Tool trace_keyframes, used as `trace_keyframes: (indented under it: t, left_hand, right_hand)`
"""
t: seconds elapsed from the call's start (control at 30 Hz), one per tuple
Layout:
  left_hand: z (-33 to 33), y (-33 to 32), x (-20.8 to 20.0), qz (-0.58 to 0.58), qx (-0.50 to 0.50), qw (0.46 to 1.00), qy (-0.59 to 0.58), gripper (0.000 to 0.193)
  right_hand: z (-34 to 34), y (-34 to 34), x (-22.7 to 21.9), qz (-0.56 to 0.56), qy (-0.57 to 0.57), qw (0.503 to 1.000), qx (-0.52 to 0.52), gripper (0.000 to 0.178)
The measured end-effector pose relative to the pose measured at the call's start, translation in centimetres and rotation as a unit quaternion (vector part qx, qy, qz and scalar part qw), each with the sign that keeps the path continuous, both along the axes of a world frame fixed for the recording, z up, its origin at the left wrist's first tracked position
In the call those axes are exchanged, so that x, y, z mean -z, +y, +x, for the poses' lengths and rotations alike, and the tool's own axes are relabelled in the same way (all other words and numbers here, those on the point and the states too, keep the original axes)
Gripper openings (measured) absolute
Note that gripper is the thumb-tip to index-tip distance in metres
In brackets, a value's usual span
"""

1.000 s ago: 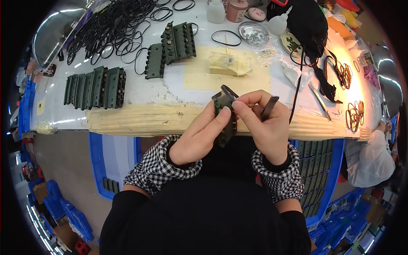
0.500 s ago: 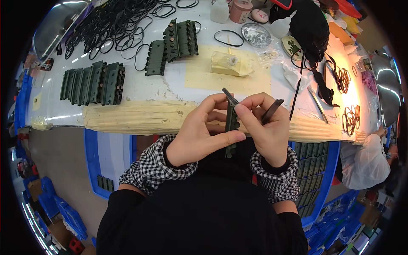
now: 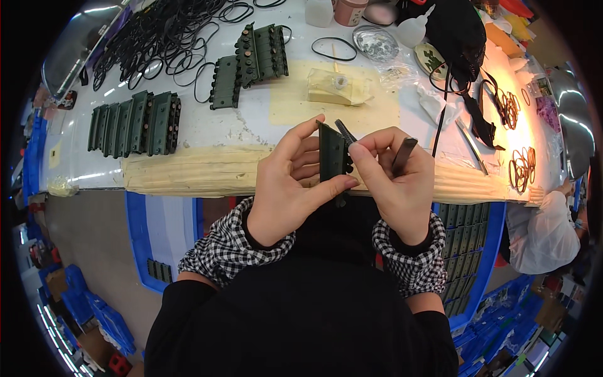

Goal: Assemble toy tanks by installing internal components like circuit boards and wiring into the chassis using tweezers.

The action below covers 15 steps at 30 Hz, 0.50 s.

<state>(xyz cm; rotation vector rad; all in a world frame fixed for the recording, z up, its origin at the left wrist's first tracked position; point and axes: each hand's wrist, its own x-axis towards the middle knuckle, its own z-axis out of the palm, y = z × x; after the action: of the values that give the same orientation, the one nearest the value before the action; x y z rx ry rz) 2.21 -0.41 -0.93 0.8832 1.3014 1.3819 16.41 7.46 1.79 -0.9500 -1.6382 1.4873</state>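
My left hand [image 3: 290, 182] grips a dark green toothed plastic part [image 3: 333, 157], held upright in front of my chest near the table's front edge. My right hand [image 3: 396, 179] pinches the part's upper right side with thumb and forefinger. A thin dark tool [image 3: 403, 155] sticks up between the other fingers of my right hand. Checked cuffs cover both wrists.
Rows of the same green parts [image 3: 135, 122] lie on the white table [image 3: 188, 141], with more further back [image 3: 251, 53]. Black rubber loops [image 3: 163, 38] fill the far left. A yellowish block [image 3: 334, 87], bottles and a dish sit beyond. Blue crates [image 3: 468, 251] flank my body.
Both hands have turned the green part upright and lifted it slightly. My right fingers have shifted to its upper edge.
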Motion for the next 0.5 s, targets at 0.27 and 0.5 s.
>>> trace_keyframes:
  t: [0.27,0.5]
  left_hand:
    - [0.26,0.13,0.97,0.081,-0.012,0.993,0.088,0.081]
    - [0.25,0.16,0.98,0.070,-0.014,0.994,0.084,0.081]
  right_hand:
    - [-0.01,0.35,0.05,0.018,-0.041,0.999,-0.002,0.010]
    - [-0.08,0.57,0.29,0.020,-0.049,0.998,-0.017,0.009]
